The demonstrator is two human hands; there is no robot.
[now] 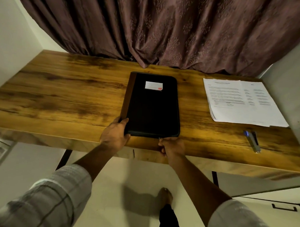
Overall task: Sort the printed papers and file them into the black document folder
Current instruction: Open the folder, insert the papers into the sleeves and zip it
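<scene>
Table (60, 94): wooden, with you standing at its front edge. The black document folder (151, 106) lies flat and closed at mid-table, its near edge close to the front edge. The printed papers (242, 102) are stacked by the right edge, well apart from the folder. The table's left half is bare wood. Your left hand (114, 134) grips the folder's near-left corner, thumb on the cover. Your right hand (172, 146), fingers curled, pinches the zip pull (159, 138) at the folder's near edge. A blue-grey tool (253, 140) lies near the front-right corner.
</scene>
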